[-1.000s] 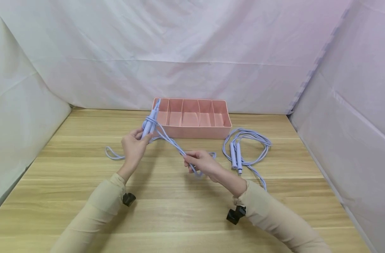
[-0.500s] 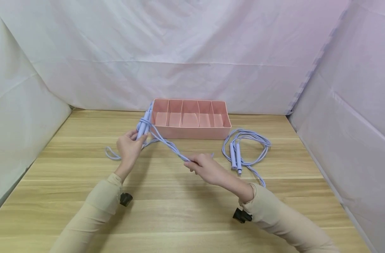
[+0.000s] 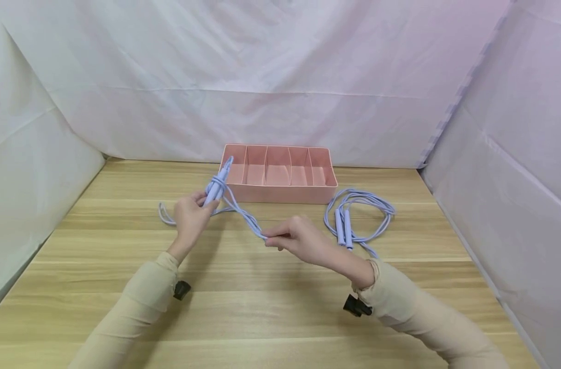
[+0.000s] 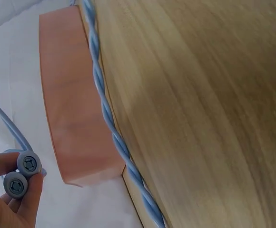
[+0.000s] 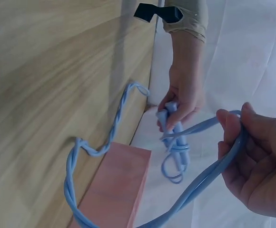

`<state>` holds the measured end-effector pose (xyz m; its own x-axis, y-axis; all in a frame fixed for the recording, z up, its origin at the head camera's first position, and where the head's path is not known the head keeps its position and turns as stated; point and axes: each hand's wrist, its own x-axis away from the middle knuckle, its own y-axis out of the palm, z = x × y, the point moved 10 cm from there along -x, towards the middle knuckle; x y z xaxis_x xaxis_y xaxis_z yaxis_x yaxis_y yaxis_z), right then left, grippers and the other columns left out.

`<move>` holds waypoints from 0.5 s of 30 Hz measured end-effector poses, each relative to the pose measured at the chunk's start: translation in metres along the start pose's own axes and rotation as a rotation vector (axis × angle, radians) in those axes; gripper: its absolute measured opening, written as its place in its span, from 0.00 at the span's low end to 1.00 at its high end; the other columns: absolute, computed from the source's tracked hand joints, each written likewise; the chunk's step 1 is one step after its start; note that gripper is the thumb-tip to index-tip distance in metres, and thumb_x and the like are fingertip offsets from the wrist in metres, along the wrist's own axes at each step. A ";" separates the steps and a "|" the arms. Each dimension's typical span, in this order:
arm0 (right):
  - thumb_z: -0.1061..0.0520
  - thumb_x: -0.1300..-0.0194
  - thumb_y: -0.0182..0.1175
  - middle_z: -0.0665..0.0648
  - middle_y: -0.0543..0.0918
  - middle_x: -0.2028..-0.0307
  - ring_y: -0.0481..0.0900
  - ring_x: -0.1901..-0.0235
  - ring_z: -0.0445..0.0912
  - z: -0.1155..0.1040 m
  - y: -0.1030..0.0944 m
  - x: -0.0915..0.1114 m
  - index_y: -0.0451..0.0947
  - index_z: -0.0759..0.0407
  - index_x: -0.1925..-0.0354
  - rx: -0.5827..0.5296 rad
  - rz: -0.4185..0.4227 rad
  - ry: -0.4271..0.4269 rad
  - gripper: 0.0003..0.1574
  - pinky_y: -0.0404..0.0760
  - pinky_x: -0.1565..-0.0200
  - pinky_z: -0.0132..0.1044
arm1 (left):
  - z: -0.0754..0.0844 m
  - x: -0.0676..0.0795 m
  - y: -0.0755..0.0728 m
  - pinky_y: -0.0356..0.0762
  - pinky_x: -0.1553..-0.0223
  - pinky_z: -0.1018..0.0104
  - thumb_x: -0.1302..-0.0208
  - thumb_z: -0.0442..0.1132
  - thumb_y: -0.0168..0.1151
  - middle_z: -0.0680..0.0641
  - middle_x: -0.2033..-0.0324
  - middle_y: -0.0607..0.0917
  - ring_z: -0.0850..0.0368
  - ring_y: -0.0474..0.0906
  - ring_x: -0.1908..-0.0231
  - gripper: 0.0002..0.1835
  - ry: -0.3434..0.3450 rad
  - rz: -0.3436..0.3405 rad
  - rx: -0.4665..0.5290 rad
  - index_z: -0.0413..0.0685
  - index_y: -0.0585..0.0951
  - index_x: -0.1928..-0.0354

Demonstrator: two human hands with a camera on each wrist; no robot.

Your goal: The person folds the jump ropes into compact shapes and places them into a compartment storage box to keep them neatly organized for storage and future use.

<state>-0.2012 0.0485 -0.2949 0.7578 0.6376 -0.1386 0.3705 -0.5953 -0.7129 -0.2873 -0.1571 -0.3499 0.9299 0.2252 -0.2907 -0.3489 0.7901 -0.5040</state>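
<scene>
My left hand pinches both handles of a light-blue jump rope, held together side by side above the table. Cord is wrapped around these handles, as the right wrist view also shows. The round handle ends face the left wrist camera. With thumb and fingertips, my right hand grips the doubled cord to the right of the handles. From there a twisted length hangs in a loop and trails over the table. Both hands are in front of the pink divided box.
A second light-blue jump rope lies coiled on the wooden table, right of the box, its two handles side by side. The box has several compartments and stands near the white back curtain. White cloth also flanks both sides.
My right hand has shifted slightly left and toward me overall, still holding the cord. The left hand with the handles dipped left, then came partly back. The trailing loop at left slid slightly right.
</scene>
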 end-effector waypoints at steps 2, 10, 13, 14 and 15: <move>0.58 0.43 0.62 0.50 0.84 0.78 0.70 0.83 0.33 -0.010 -0.001 -0.004 0.83 0.61 0.59 0.031 -0.010 -0.061 0.13 0.63 0.84 0.23 | 0.002 0.001 0.004 0.82 0.70 0.57 0.50 0.35 0.66 0.33 0.64 0.83 0.43 0.83 0.66 0.18 0.030 -0.024 -0.058 0.29 0.80 0.58; 0.60 0.46 0.64 0.51 0.84 0.79 0.71 0.84 0.28 -0.036 -0.003 -0.017 0.84 0.63 0.63 -0.007 -0.089 -0.190 0.11 0.73 0.81 0.24 | 0.018 0.012 0.021 0.66 0.84 0.68 0.52 0.36 0.66 0.38 0.69 0.85 0.54 0.75 0.83 0.16 0.152 -0.148 -0.218 0.34 0.82 0.60; 0.61 0.46 0.64 0.53 0.85 0.79 0.73 0.84 0.29 -0.042 -0.006 -0.021 0.84 0.64 0.64 -0.029 -0.105 -0.202 0.10 0.74 0.81 0.25 | 0.023 0.016 0.025 0.64 0.86 0.68 0.52 0.36 0.66 0.38 0.71 0.86 0.57 0.71 0.86 0.16 0.182 -0.188 -0.243 0.34 0.82 0.60; 0.61 0.46 0.64 0.54 0.85 0.79 0.73 0.84 0.29 -0.043 -0.008 -0.022 0.84 0.64 0.64 -0.027 -0.107 -0.202 0.10 0.73 0.82 0.24 | 0.025 0.017 0.026 0.63 0.85 0.68 0.51 0.36 0.66 0.39 0.72 0.86 0.58 0.70 0.87 0.15 0.191 -0.196 -0.260 0.35 0.83 0.61; 0.61 0.46 0.65 0.54 0.85 0.78 0.73 0.84 0.29 -0.044 -0.009 -0.024 0.84 0.64 0.64 -0.021 -0.108 -0.202 0.10 0.72 0.82 0.24 | 0.027 0.017 0.027 0.63 0.85 0.68 0.51 0.36 0.66 0.39 0.73 0.86 0.59 0.69 0.87 0.15 0.197 -0.205 -0.269 0.36 0.83 0.61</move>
<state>-0.1993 0.0172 -0.2550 0.5908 0.7820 -0.1986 0.4566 -0.5270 -0.7168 -0.2775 -0.1166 -0.3471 0.9526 -0.0562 -0.2991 -0.2005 0.6237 -0.7555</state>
